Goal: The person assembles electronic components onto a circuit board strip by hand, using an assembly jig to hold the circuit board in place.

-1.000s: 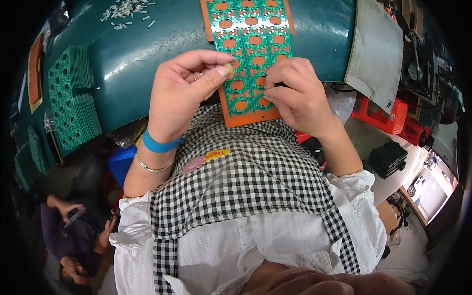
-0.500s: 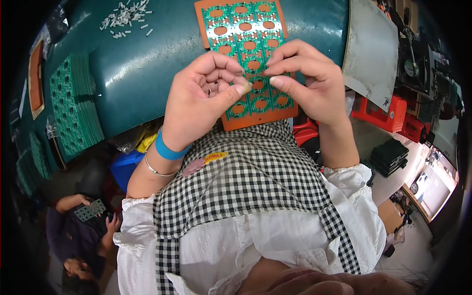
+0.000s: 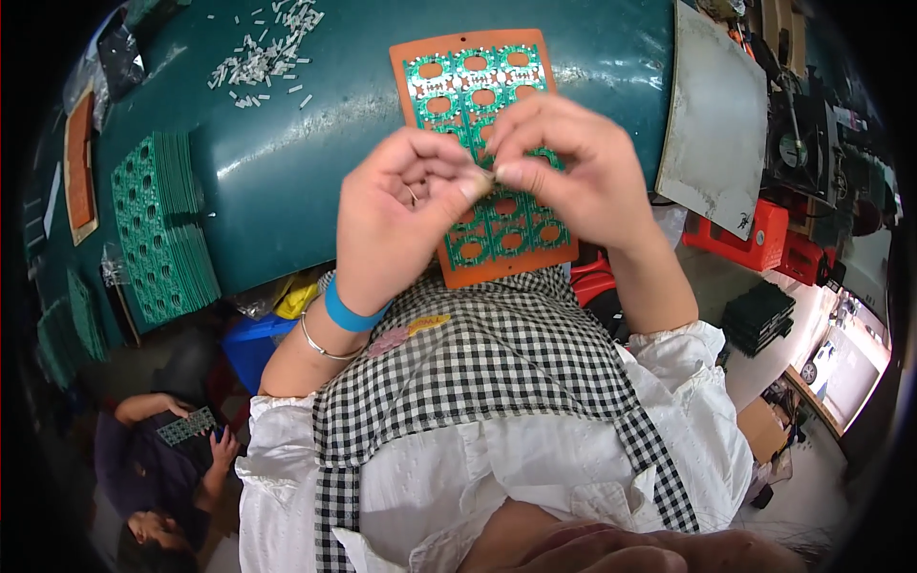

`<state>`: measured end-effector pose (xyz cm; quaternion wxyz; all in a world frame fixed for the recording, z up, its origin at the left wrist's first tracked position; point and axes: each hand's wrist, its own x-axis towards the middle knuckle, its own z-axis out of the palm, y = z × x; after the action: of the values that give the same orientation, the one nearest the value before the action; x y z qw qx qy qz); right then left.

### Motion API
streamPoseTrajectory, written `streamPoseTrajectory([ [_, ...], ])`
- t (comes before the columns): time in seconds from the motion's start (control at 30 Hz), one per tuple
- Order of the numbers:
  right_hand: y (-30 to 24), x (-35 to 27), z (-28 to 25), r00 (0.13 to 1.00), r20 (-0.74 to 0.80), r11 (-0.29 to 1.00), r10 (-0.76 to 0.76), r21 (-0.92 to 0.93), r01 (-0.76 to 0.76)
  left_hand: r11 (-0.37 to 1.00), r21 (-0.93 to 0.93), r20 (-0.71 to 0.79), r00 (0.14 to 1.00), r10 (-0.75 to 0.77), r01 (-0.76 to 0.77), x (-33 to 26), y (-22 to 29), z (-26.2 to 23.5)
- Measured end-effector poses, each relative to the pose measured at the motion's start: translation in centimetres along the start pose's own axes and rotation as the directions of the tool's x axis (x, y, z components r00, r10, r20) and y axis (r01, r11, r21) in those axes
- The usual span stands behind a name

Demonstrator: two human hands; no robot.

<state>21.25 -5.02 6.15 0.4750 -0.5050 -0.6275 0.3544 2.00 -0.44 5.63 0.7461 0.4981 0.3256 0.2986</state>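
left hand (image 3: 403, 199) curled, right hand (image 3: 575, 170) curled, fingertips close together

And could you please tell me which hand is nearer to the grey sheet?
The right hand: it is left of the grey sheet, apart from it; the left hand is farther left, beyond the right hand.

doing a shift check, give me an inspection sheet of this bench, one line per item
Surface: green tabletop, glossy
Work pieces: green circuit panel on an orange board, partly hidden by the hands
Clutter: scattered white pieces; green board stack at left
Hands: left hand and right hand close together over the panel; anything pinched is too small to tell
Cables: none clearly seen
Surroundings: co-worker holding a green board at lower left; grey sheet at right
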Motion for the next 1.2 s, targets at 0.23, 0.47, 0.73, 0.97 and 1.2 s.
streamPoseTrajectory([
  [0.23,4.3,4.4,-3.9,0.923,-0.348,0.928,0.162,-0.266,-0.263,0.791,-0.61,-0.164,0.969,-0.185,0.048,3.0,0.5,-5.3],
  [0.47,7.5,4.3,-5.1,0.985,-0.161,0.894,0.056,-0.432,-0.121,0.8,-0.594,-0.132,0.969,-0.208,0.091,2.8,0.3,-5.3],
  [0.73,6.1,4.5,-4.7,0.991,-0.13,0.874,0.028,-0.479,-0.087,0.701,-0.691,0.107,0.984,-0.144,0.177,2.6,-0.3,-6.6],
  [0.97,3.5,5.2,-4.0,0.987,-0.15,0.87,-0.048,-0.493,-0.033,0.875,-0.45,-0.147,0.951,-0.27,0.179,2.3,1.2,-4.2],
  [1.2,7.0,5.5,-4.2,0.857,-0.166,0.84,-0.488,-0.357,0.409,0.878,-0.427,0.073,0.976,-0.205,0.217,2.0,0.3,-5.8],
])
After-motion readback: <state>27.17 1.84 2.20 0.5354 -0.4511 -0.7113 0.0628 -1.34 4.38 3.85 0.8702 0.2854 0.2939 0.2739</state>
